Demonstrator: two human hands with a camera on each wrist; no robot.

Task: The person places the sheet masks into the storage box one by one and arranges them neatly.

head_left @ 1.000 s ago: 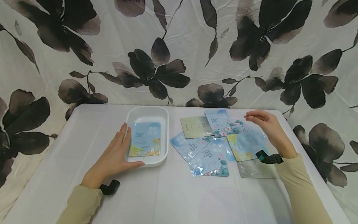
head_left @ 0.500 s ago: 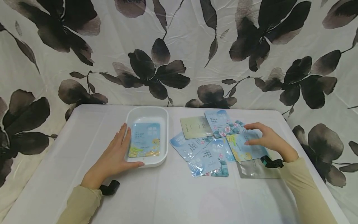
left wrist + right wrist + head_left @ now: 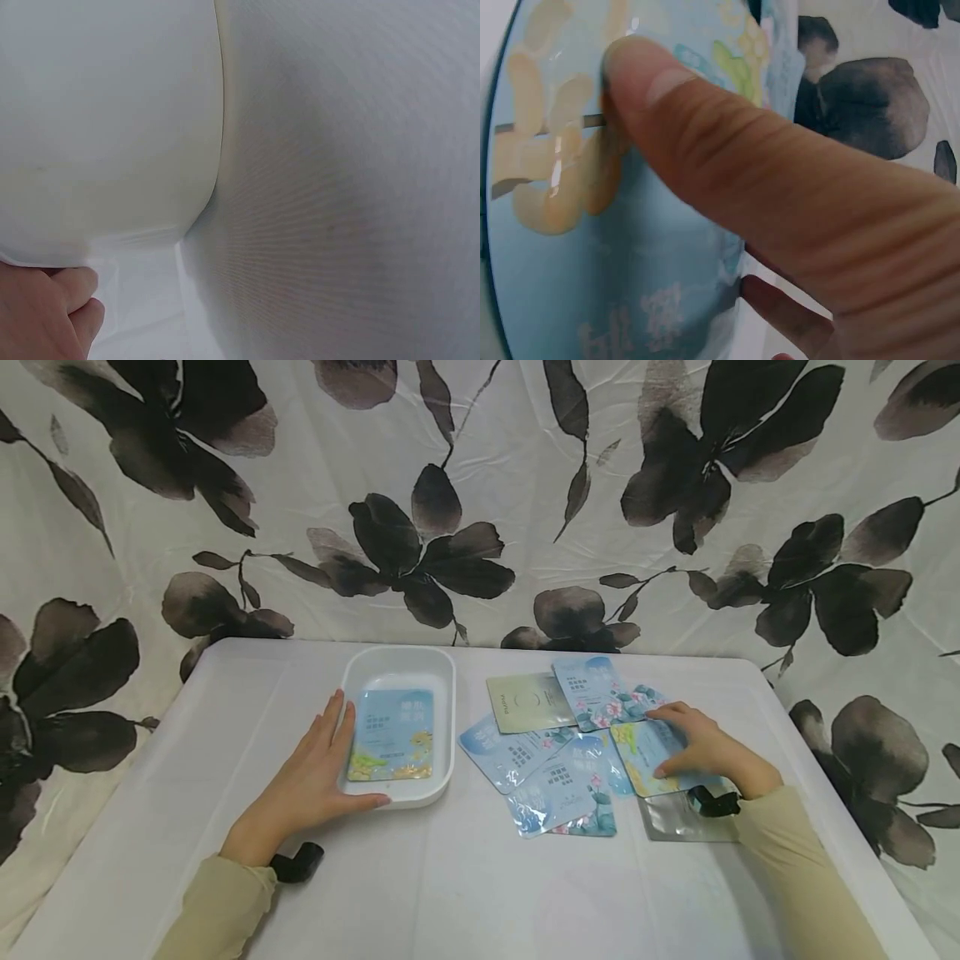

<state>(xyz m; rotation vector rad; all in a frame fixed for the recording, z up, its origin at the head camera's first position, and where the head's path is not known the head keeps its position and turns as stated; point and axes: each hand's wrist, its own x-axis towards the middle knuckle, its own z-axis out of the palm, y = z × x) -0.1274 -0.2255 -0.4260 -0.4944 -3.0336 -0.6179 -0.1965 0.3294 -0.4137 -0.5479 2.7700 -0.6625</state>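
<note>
My left hand [image 3: 307, 785] rests at the near left corner of a white plastic tray [image 3: 442, 760], fingers straight along its left side and thumb on the front rim. In the left wrist view, fingertips [image 3: 79, 289] meet the edge of the tray [image 3: 112, 135]. A blue face mask packet [image 3: 392, 735] with yellow print lies inside. On the right, my right hand [image 3: 708, 747] grips another blue and yellow face mask packet [image 3: 637, 752]. The right wrist view has the thumb [image 3: 652, 82] pressed on that bowed packet [image 3: 555, 262], with other fingers at its edge.
Several blue flowered packets [image 3: 555, 789] overlap between the tray and my right hand. A green packet [image 3: 528, 702] lies behind them, partly under a blue flowered one [image 3: 588, 689]. A silvery packet [image 3: 667, 820] sits under my right wrist. A floral cloth [image 3: 420, 560] hangs behind the table.
My right hand has come down onto the blue and yellow packet, its thumb and fingers first spreading, then settling on it. My left hand and the tray have stayed in place.
</note>
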